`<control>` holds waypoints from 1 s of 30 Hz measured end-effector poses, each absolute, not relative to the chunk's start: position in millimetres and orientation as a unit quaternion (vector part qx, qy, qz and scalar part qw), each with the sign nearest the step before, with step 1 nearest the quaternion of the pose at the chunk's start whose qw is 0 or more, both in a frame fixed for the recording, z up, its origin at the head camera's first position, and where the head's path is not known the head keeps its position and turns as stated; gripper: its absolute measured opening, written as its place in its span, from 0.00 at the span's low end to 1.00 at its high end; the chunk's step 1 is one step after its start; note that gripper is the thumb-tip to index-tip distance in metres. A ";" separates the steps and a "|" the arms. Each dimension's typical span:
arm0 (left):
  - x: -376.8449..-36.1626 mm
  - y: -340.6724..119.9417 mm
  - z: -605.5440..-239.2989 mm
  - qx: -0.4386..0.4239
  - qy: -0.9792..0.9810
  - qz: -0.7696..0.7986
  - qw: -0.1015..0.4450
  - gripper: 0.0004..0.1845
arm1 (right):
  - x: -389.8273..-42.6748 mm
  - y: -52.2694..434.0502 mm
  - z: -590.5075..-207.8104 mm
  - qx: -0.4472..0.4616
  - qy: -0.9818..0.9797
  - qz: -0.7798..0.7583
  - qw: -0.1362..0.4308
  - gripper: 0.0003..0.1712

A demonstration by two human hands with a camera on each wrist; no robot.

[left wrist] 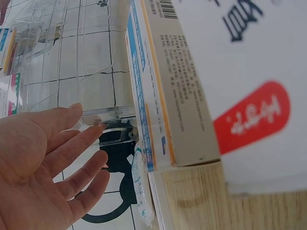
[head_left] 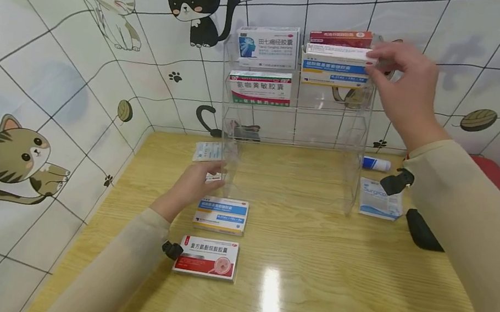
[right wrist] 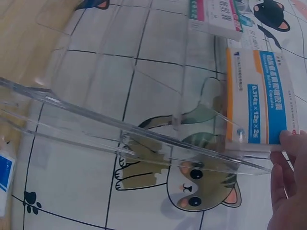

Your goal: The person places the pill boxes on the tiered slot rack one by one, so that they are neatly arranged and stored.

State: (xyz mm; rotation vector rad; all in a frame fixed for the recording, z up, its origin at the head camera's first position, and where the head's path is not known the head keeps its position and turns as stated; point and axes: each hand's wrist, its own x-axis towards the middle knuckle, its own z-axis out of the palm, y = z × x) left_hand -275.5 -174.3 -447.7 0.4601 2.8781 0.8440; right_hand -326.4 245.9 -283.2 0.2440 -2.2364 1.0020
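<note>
At the top of the clear acrylic rack, my right hand pinches the right end of a white, blue and yellow medicine box. In the right wrist view, the thumb lies on the front of this box. A red medicine box stands behind it. Down by the rack's lower left side is my left hand, its fingers loosely extended and holding nothing in the left wrist view. A small white pack shows partly behind its fingers.
A Tianqi capsule box and a green-and-red-edged box sit on the rack's left. On the table lie a matching blue-yellow box, a red-white box, a sachet, a blue-white tube and a Surgicos packet.
</note>
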 end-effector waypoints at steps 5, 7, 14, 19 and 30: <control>-276.4 -172.3 -447.7 0.153 0.945 0.284 0.055 0.30 | -326.6 249.0 -293.5 0.114 -0.869 0.350 0.330 0.15; -276.8 -172.0 -448.0 0.154 0.944 0.285 0.053 0.30 | -327.3 250.1 -296.5 0.125 -0.872 0.337 0.332 0.15; -276.3 -172.6 -448.8 0.152 0.946 0.281 0.051 0.30 | -331.0 252.7 -300.6 0.145 -0.887 0.297 0.323 0.15; -276.4 -172.1 -448.6 0.157 0.944 0.285 0.051 0.30 | -329.9 254.4 -301.2 0.160 -0.899 0.260 0.314 0.16; -273.5 -170.9 -446.2 0.144 0.945 0.288 0.058 0.30 | -316.3 248.0 -306.9 0.185 -0.903 0.226 0.316 0.21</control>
